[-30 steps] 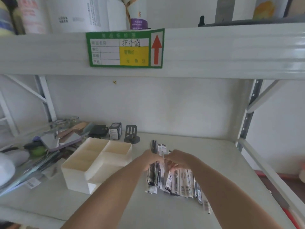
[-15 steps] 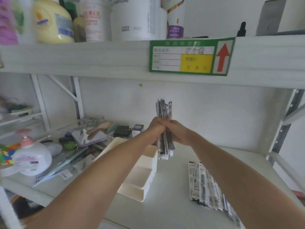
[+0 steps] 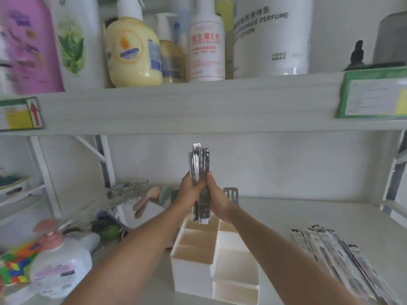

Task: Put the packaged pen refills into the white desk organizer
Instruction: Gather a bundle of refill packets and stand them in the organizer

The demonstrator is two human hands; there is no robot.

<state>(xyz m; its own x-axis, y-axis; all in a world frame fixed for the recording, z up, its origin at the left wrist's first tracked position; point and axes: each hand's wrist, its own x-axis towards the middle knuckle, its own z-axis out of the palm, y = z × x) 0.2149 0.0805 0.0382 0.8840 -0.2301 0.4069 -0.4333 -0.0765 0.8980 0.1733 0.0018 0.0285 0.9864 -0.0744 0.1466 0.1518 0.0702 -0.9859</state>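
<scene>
Both hands wrapped around one upright bundle of packaged pen refills: my left hand grips the left side, my right hand the right side, fingers closed on it. Bundle's lower end hangs just above the white desk organizer, over its back compartments, not inside. Organizer sits on the shelf. More packaged refills lie flat in a row on the shelf to the right, well apart from the organizer.
</scene>
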